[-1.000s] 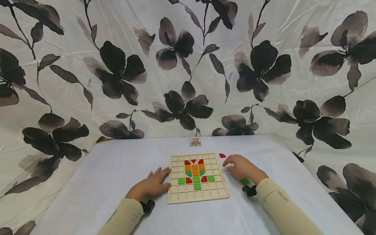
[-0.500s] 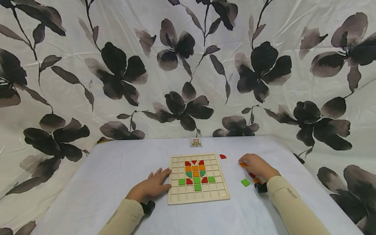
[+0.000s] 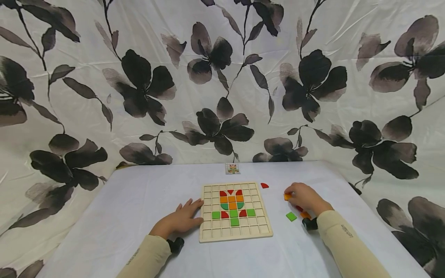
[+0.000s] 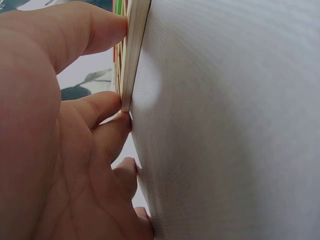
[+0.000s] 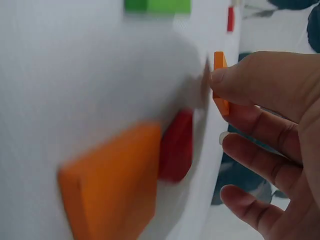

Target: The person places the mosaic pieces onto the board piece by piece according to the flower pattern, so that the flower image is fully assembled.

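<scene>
A wooden grid board (image 3: 212,233) lies on the table, with red, orange, teal and green tiles forming a flower-like pattern in its cells. My left hand (image 3: 180,220) rests at the board's left edge, its fairly straight fingers and thumb touching the rim, as the left wrist view also shows. To the right of the board, my right hand (image 3: 306,197) pinches an orange tile (image 5: 220,85) between thumb and fingers. Below that hand lie a second orange tile (image 5: 117,182) and a red tile (image 5: 176,147). A green tile (image 3: 291,216) lies just left of them.
A red quarter-round tile (image 3: 265,185) sits off the board's upper right corner. Behind the board lies a small pattern card (image 3: 232,168). White cloth covers the table (image 3: 156,181), and a floral curtain (image 3: 208,88) hangs behind it.
My right hand has moved right from beside the board to the loose tiles and now pinches an orange one. The left hand stays at the board's edge.
</scene>
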{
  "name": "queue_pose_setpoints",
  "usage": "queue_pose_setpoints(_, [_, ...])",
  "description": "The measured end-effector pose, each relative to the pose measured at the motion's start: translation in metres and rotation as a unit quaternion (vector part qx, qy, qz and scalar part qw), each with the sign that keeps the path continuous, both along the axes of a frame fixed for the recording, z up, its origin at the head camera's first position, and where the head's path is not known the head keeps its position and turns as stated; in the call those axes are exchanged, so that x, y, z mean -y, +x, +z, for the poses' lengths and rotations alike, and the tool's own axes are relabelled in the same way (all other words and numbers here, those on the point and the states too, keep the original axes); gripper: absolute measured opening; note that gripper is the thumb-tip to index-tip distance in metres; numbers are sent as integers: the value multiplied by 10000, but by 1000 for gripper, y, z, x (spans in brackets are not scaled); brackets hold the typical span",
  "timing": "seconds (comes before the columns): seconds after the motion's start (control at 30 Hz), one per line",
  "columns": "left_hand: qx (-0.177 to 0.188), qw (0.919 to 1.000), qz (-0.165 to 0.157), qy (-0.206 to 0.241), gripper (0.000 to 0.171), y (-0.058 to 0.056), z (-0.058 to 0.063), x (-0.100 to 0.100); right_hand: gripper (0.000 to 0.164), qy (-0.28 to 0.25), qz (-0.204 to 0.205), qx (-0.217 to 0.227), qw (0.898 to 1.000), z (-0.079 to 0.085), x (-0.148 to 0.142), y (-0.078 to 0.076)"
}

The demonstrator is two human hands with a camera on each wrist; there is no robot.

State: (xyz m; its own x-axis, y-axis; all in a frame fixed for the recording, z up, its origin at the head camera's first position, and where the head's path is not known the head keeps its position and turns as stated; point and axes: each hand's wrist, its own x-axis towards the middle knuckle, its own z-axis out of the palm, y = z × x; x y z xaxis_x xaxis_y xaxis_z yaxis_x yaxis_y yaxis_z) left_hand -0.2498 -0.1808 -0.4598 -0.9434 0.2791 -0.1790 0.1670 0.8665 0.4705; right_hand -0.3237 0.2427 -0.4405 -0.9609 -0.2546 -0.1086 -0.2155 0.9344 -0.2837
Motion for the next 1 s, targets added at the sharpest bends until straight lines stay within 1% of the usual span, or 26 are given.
queue_pose_setpoints(0.17, [23,10000,-4,-12,65,0,2,0,28,-349,100,-120,9993,4,15,11])
queue_pose_setpoints(0.23, [33,10000,-4,-5,65,1,3,-1,27,-483,225,-176,9984,5,21,17])
queue_pose_setpoints(0.37, [34,10000,-6,-13,66,1,5,-1,26,-818,595,-333,9943,4,33,25])
queue_pose_setpoints(0.47, [31,10000,-10,-18,66,2,6,0,26,-1049,931,-450,9891,4,39,31])
queue_pose_setpoints(0.53, [34,10000,-16,1,66,2,6,0,25,-1157,1059,-460,9866,4,44,34])
queue_pose_setpoints(0.77, [32,10000,-14,13,66,3,4,1,19,-1212,1197,-280,9850,5,65,44])
queue_pose_setpoints(1.0, [35,10000,7,39,65,1,3,0,17,-1057,1679,-225,9799,2,84,54])
